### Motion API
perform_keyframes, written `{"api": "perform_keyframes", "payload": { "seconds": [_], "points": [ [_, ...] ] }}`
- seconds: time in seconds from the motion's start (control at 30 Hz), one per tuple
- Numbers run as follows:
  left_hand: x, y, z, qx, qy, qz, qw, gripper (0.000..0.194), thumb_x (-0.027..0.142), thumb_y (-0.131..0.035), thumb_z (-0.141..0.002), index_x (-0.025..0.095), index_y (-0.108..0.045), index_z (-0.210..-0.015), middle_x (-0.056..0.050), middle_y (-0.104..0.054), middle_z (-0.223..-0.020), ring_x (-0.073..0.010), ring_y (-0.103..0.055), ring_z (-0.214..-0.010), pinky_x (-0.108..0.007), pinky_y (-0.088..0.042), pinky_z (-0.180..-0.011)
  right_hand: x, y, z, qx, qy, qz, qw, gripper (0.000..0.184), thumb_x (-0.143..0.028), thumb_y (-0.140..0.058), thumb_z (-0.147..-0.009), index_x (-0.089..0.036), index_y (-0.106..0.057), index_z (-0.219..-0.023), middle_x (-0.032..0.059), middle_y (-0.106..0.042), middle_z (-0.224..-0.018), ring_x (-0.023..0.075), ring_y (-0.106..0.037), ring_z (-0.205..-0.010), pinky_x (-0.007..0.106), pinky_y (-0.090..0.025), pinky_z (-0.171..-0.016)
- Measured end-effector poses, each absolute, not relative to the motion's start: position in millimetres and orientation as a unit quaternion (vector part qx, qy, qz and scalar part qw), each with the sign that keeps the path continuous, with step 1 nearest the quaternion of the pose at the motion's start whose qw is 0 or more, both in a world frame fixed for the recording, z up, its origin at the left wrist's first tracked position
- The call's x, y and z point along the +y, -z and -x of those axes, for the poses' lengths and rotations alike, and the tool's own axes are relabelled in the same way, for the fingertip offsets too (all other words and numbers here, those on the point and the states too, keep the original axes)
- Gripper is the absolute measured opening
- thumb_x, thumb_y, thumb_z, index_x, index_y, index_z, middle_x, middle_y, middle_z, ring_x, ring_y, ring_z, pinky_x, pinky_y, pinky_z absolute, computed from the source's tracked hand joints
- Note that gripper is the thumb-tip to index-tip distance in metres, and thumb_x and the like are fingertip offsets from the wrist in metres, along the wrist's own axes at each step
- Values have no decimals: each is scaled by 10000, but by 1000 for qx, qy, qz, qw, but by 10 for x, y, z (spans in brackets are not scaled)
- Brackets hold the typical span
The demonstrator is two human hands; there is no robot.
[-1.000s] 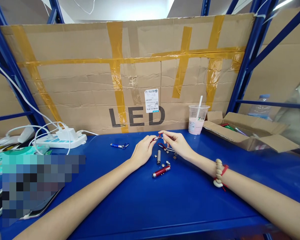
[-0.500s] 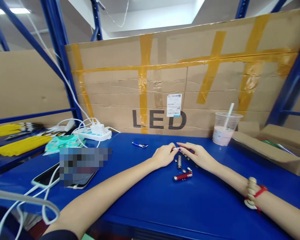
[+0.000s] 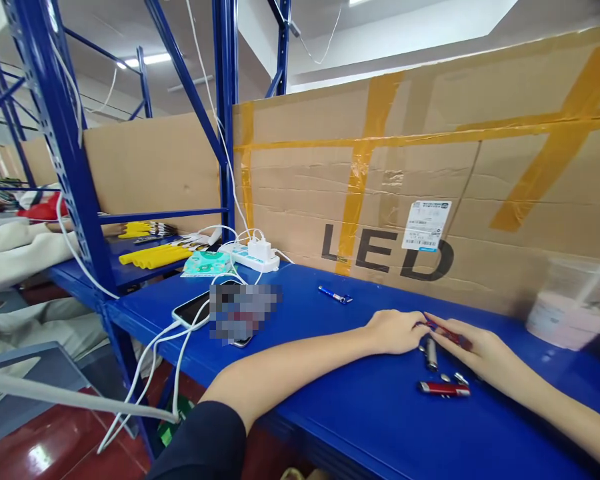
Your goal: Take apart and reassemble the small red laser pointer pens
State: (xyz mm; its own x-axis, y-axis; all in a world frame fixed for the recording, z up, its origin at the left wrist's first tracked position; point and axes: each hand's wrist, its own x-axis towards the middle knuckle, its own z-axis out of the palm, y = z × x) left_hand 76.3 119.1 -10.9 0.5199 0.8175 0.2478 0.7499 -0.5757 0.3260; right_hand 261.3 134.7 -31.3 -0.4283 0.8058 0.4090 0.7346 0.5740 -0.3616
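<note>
My right hand is closed around a small red keychain flashlight, mostly covered by the fingers. My left hand meets it there, its fingers pinched at the flashlight's near end. Just below the fingertips, a short silver tube lies on the blue table. Closer to me rests a second red flashlight with a metal clip, and a small round button cell lies beside it. Farther back on the left is a blue flashlight with a silver end.
A cup of pink drink stands at the right. On the left are a phone with white cables, a power strip and a green packet. A cardboard wall closes the back. Another person's sleeve shows at far left.
The view has swung left, so the table's things appear farther right and the neighbouring bench shows. Both hands stay together at the red flashlight.
</note>
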Motion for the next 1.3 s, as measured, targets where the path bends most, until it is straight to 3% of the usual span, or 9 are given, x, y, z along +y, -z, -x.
{"api": "perform_keyframes", "payload": {
  "seconds": [0.17, 0.43, 0.73, 1.13, 1.3],
  "points": [
    [1199, 110, -763, 455, -185, -867, 82, 366, 354, -234, -867, 231, -517, -1063, -27, -633, -1018, -197, -575, -949, -319, -450, -787, 1313, 280, -2595, -847, -60, 471, 238, 480, -526, -377, -794, -242, -542, -1144, 42, -617, -788, 176, -557, -628, 300, -452, -573],
    [1252, 121, -758, 439, -205, -871, 83, 347, 359, -256, -862, 233, -540, -1015, -39, -648, -932, -205, -584, -891, -328, -449, -757, 1119, 83, -2506, -862, -32, 477, 169, 336, -386, -345, -841, -232, -598, -999, 41, -584, -784, 181, -558, -726, 280, -421, -625],
    [1321, 90, -755, 434, -213, -867, 121, 336, 379, -268, -865, 246, -564, -953, 8, -639, -950, -159, -574, -857, -262, -429, -724, 1046, 37, -2491, -870, -41, 455, 187, 364, -406, -289, -883, -197, -578, -810, 45, -570, -822, 172, -539, -750, 274, -398, -622],
    [1226, 59, -785, 436, -221, -866, 109, 319, 384, -279, -862, 234, -554, -921, 5, -642, -809, -155, -577, -747, -242, -413, -648, 965, 13, -2474, -869, -39, 457, 188, 385, -376, -255, -904, -211, -603, -890, 63, -623, -863, 187, -570, -755, 284, -402, -634],
    [1236, 64, -790, 437, -215, -868, 95, 307, 379, -276, -862, 226, -536, -918, 1, -638, -807, -156, -573, -729, -239, -399, -618, 989, 27, -2491, -865, -37, 462, 193, 389, -357, -241, -907, -231, -585, -1037, 74, -580, -884, 212, -551, -845, 318, -407, -714]
  ]
}}
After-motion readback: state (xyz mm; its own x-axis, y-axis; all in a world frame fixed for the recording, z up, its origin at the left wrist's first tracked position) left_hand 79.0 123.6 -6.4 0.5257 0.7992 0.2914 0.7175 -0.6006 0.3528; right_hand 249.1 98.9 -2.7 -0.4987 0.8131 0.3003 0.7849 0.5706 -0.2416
